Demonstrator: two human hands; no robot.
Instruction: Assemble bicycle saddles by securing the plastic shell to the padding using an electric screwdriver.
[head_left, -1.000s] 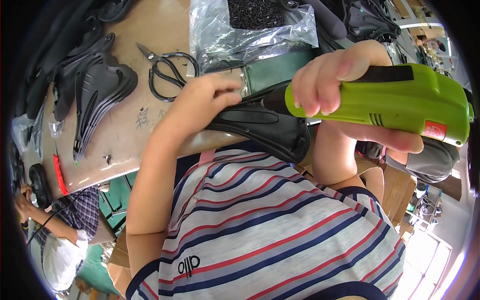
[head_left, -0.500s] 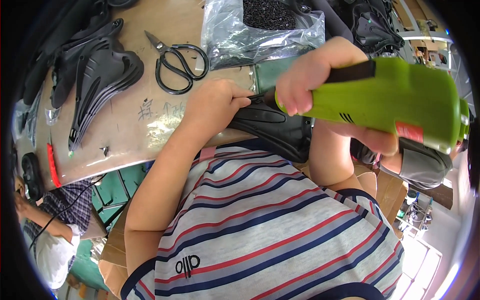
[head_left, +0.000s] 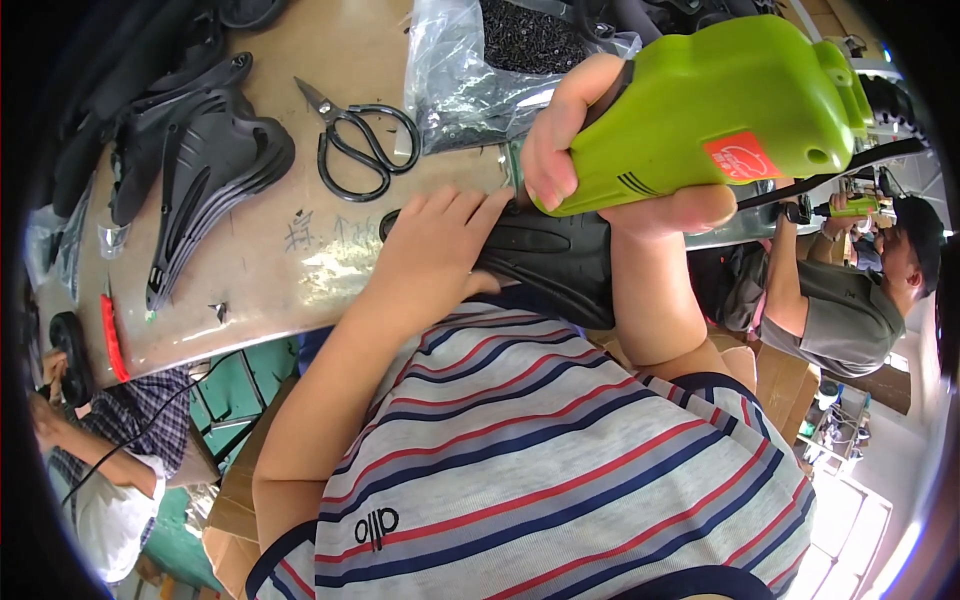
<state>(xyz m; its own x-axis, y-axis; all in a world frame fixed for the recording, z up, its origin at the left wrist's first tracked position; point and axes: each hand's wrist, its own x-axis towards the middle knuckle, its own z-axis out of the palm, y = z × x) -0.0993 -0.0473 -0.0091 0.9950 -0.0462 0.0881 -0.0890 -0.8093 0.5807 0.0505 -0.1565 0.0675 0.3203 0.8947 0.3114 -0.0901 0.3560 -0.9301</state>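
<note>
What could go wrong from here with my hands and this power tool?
The green power tool in your right hand has its nose close to your left hand on the black part, so a slip might catch your fingers. The open plastic bag of small black pieces lies just beyond; a bump could spill some. The red-handled tool lies near the table's edge and might get knocked off.

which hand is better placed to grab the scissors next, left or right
Left, likely: the left hand rests on the black part, near the scissors, with no tool in its grip. The right hand is farther off and wrapped around the green tool.
</note>
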